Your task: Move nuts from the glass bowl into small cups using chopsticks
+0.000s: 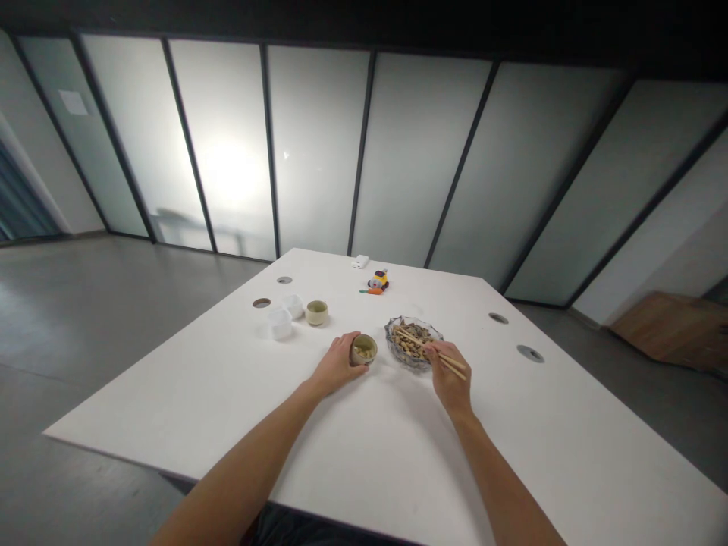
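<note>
My left hand (337,367) is wrapped round a small greenish ceramic cup (364,359), tilted towards me. A few pale brown pieces lie inside the cup. To its right stands a clear glass bowl (390,349) with a scalloped rim, holding many small brown pieces (410,341) that look like nuts or seeds. My right hand (452,378) grips a pair of wooden chopsticks (455,366) at the bowl's right side. Their tips reach over the contents; whether they pinch a piece is too small to tell.
A second ceramic cup (317,313) stands at the left beside two clear plastic cups (280,324). Farther back are a yellow toy vehicle (378,280), an orange toy carrot (374,291) and a white box (360,262). The white table (227,402) has round holes near both sides.
</note>
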Demonstrator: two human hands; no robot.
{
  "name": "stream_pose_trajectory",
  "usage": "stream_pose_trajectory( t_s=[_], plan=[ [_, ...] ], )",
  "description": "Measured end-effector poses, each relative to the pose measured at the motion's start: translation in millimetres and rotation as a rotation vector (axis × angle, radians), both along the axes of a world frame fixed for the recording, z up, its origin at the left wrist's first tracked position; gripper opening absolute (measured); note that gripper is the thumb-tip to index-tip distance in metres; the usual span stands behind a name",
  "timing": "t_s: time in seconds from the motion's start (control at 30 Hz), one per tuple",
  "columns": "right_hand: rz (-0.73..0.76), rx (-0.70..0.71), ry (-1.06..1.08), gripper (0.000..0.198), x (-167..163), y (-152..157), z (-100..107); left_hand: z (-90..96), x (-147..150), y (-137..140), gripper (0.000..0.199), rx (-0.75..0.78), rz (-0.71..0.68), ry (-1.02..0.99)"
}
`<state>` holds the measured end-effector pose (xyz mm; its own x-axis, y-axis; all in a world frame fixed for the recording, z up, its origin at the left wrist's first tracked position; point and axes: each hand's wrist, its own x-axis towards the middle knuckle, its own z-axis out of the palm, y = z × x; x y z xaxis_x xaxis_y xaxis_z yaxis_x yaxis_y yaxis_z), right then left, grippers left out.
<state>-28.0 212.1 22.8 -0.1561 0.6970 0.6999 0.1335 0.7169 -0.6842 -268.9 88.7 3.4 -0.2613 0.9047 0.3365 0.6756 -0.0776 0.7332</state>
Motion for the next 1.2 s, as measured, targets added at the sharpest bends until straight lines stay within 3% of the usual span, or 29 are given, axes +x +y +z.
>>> stream_pose_trajectory(
  t_s=[0.13,0.27,0.43,0.57,0.73,0.83,1.2],
  plan=[
    [-0.044,-0.093,0.109,0.047,5.1,1.6,4.5,-3.9,-2.2,1.7,0.075,0.003,0.003,0.004],
    [0.125,-0.340,0.353,0.047,5.2,1.2,7.6,-3.7,-2.2,1.2,0.074,0.006,0.004,-0.013],
    [0.271,-0.448,0.294,0.046,0.7,-4.5,9.4,-0.5,-0.8,-0.3,0.075,0.005,0.009,-0.019],
    [0.177,-0.384,0.275,0.049,2.9,-5.2,11.1,-1.6,-1.9,-0.2,0.072,0.013,0.010,-0.014],
    [-0.105,-0.126,0.032,0.053,12.1,-1.6,12.8,-3.0,-2.9,0.5,0.073,0.003,0.010,-0.015],
    [-0.090,-0.052,-0.053,0.054,12.0,-0.9,11.0,-4.1,-3.4,1.6,0.073,-0.003,0.012,-0.011],
    [-0.061,-0.046,-0.075,0.053,8.7,-1.8,7.7,-8.3,-4.9,3.6,0.074,0.015,0.009,-0.030]
  ],
)
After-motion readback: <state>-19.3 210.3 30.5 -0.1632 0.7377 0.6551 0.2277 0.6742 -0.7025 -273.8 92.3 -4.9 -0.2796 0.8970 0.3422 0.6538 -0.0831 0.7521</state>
